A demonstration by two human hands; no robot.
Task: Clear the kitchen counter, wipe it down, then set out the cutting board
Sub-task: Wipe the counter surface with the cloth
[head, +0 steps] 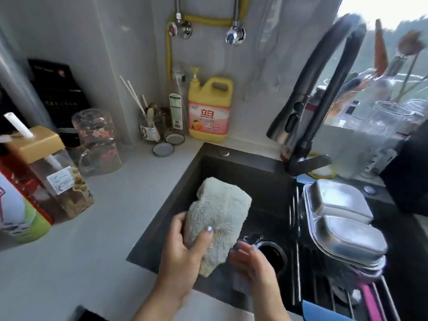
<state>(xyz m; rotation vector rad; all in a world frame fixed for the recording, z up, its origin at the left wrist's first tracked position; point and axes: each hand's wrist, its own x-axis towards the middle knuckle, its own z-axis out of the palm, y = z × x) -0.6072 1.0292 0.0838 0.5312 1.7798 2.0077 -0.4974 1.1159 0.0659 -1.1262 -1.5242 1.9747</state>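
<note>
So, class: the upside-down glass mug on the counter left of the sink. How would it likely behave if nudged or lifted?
The glass mug stands inverted on its wide rim, so it probably slides rather than tips. Being clear glass, it is likely fragile and fairly heavy for its size. Its handle, low on the left, should give a firm grip.

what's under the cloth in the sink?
The cloth is held up by the left hand over the dark sink. Below it shows bare basin floor and, beside the right hand, the drain. The floor directly behind the cloth is covered.
</note>
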